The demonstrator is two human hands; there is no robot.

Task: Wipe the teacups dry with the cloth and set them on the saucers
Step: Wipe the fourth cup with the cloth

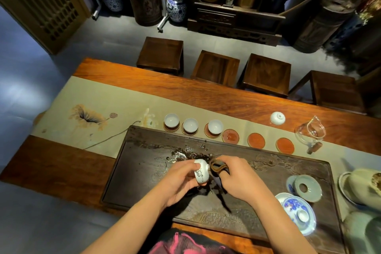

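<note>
My left hand grips a small white teacup with a dark painted motif, tipped on its side above the dark tea tray. My right hand holds a dark brown cloth pressed against the cup's mouth; a strip of the cloth hangs down to the tray. Beyond the tray, three white teacups stand on saucers. To their right lie three bare red saucers.
A white lidded cup and a glass pitcher stand at the back right. Celadon and blue-and-white dishes sit on the tray's right end. Several wooden stools line the table's far side.
</note>
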